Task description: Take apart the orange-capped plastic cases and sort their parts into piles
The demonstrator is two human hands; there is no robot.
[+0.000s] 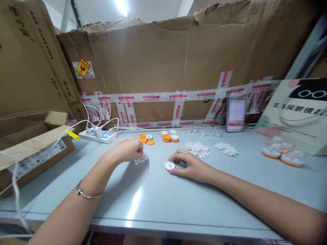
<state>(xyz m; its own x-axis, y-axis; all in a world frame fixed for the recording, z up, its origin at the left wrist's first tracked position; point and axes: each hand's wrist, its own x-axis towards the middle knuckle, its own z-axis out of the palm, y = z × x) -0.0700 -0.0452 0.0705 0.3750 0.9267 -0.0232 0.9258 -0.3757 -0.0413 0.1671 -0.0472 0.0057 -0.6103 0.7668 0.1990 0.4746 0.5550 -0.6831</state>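
My right hand (187, 165) grips a round white plastic part (169, 165) by its right side, thumb in front and fingers behind, on or just above the table. To the left, my left hand (131, 149) is closed with curled fingers over a scatter of small white pieces (140, 160). What its fingertips hold, if anything, is hidden behind the hand. Behind the hands sit orange and white round parts (146, 139) and a stack of orange and white rings (167, 137). Flat white cut-out pieces (197, 149) lie in a pile beyond my right hand.
Another white pile (226, 149) and clear-topped orange-based parts (283, 153) are on the right. Clear pieces (204, 130) and a phone (235, 115) are at the back. A power strip (99, 135) and open carton (35, 149) stand left; a paper bag (298, 115) stands right.
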